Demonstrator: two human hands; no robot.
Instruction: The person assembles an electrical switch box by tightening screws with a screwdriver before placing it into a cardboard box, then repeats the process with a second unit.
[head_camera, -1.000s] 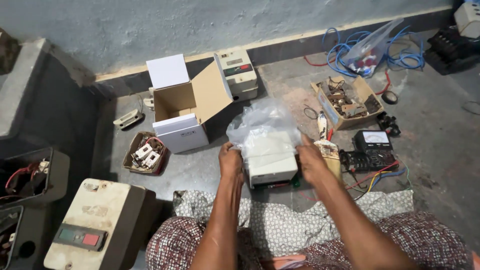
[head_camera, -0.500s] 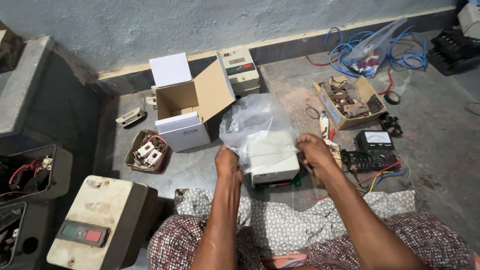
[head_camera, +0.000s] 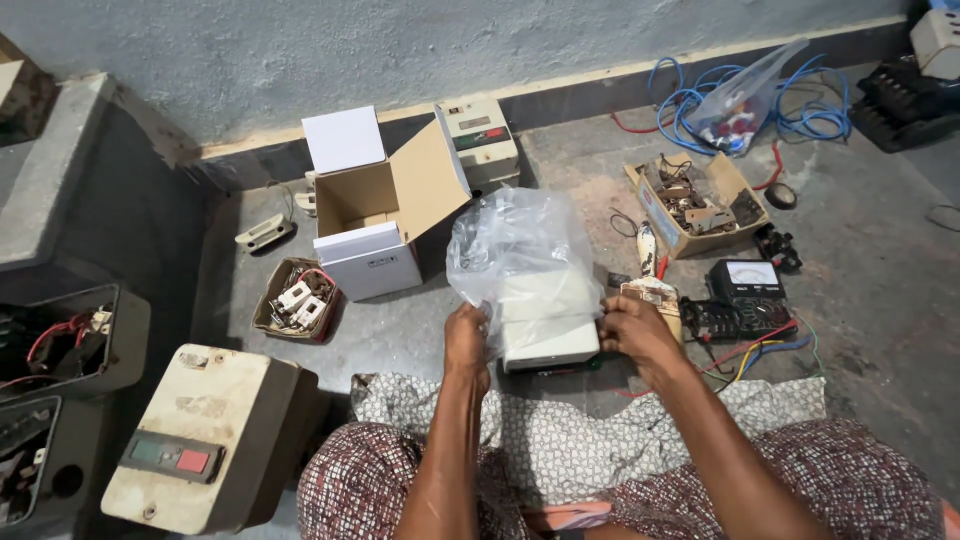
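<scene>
A white box-shaped electrical unit rests on the concrete floor in front of me, half inside a clear plastic bag that bulges upward. My left hand pinches the bag's lower left edge. At the unit's right end, my right hand grips the unit and the bag. My patterned-cloth lap fills the bottom of the view.
An open white cardboard box stands to the left, with a small tray of switches beside it. A multimeter, a carton of parts, blue cable and a beige starter box lie around.
Both hands stay at the unit's two ends. The plastic bag has shifted and puffed up a little differently over the white unit.
</scene>
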